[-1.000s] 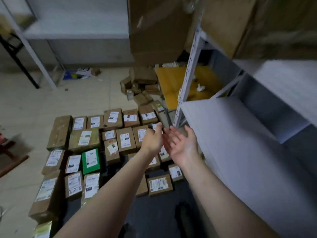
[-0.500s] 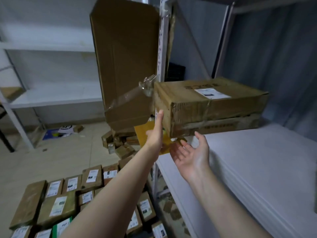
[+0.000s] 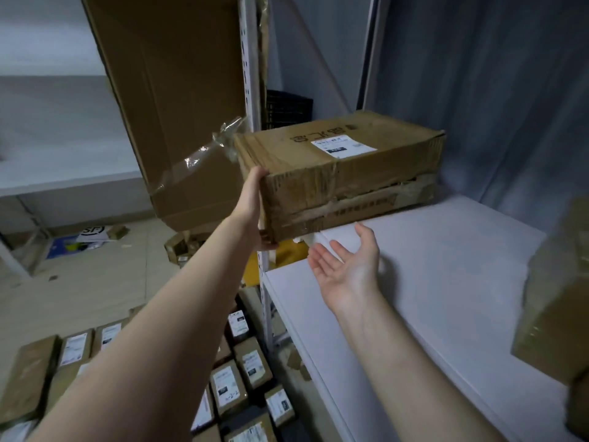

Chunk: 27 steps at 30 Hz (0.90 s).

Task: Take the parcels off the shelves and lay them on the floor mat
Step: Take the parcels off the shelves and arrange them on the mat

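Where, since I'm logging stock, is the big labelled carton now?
Head view, upper centre: the big labelled carton rests on the white shelf, left end gripped by the left hand, right hand open just below.

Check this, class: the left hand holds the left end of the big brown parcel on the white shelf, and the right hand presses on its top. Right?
Not quite. In the head view the right hand is open, palm up, below the front edge of the big brown parcel, apart from it. The left hand does hold its left end on the white shelf.
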Each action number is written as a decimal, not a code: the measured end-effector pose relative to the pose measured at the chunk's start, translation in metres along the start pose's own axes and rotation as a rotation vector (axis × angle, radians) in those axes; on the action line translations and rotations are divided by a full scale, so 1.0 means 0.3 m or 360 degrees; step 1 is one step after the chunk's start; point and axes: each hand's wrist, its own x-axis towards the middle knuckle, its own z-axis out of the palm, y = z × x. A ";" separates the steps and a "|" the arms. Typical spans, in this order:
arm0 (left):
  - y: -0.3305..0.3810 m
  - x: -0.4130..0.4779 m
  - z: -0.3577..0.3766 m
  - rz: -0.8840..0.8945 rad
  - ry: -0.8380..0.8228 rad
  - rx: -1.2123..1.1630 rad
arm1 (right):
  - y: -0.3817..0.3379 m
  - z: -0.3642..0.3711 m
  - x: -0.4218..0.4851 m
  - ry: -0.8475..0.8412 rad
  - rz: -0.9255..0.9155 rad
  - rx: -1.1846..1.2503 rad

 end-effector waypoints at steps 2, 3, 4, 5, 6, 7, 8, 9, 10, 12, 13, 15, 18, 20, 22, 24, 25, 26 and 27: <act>-0.026 -0.012 -0.013 -0.0036 0.0015 -0.0090 | 0.004 0.008 0.003 0.0014 -0.0012 -0.0015; -0.040 -0.021 -0.022 -0.0064 0.0006 -0.0146 | 0.005 0.012 0.004 0.0017 -0.0016 -0.0016; -0.057 -0.032 -0.033 -0.0086 -0.0010 -0.0208 | 0.007 0.015 0.007 0.0013 -0.0021 -0.0017; -0.079 -0.042 -0.047 -0.0101 -0.0027 -0.0273 | 0.009 0.016 0.007 0.0003 -0.0028 -0.0023; -0.105 -0.052 -0.063 -0.0119 -0.0045 -0.0337 | 0.013 0.017 0.007 -0.0010 -0.0041 -0.0036; -0.135 -0.065 -0.083 -0.0137 -0.0058 -0.0397 | 0.020 0.018 0.007 -0.0021 -0.0056 -0.0056; -0.168 -0.081 -0.107 -0.0139 -0.0073 -0.0467 | 0.032 0.018 0.007 -0.0030 -0.0065 -0.0084; -0.204 -0.096 -0.134 -0.0125 -0.0091 -0.0544 | 0.048 0.017 0.005 -0.0035 -0.0061 -0.0120; -0.241 -0.114 -0.165 -0.0112 -0.0129 -0.0634 | 0.071 0.016 0.002 -0.0036 -0.0040 -0.0163; -0.315 -0.147 -0.236 -0.0107 -0.0181 -0.0810 | 0.132 0.015 -0.009 -0.0040 0.0030 -0.0283; -0.356 -0.161 -0.280 -0.0123 -0.0150 -0.0889 | 0.168 0.015 -0.014 -0.0047 0.0053 -0.0360; -0.439 -0.198 -0.384 -0.0157 -0.0052 -0.0984 | 0.243 0.017 -0.020 -0.0071 0.0080 -0.0497; -0.580 -0.283 -0.548 -0.0131 0.0017 -0.1072 | 0.383 0.019 -0.024 -0.0108 0.0190 -0.0613; -0.684 -0.341 -0.649 -0.0146 0.0110 -0.1062 | 0.514 0.014 -0.036 -0.0129 0.0287 -0.0767; -0.771 -0.398 -0.735 -0.0194 0.0291 -0.0964 | 0.668 0.000 -0.056 -0.0113 0.0362 -0.0980; -0.852 -0.439 -0.815 -0.0196 0.0402 -0.0833 | 0.823 -0.035 -0.068 -0.0091 0.0458 -0.1132; -0.884 -0.458 -0.850 -0.0185 0.0458 -0.0779 | 0.897 -0.065 -0.062 -0.0049 0.0525 -0.1153; -0.921 -0.472 -0.888 -0.0172 0.0509 -0.0756 | 0.968 -0.101 -0.053 0.0002 0.0597 -0.1153; -0.950 -0.481 -0.913 -0.0184 0.0563 -0.0752 | 1.024 -0.135 -0.041 0.0041 0.0661 -0.1152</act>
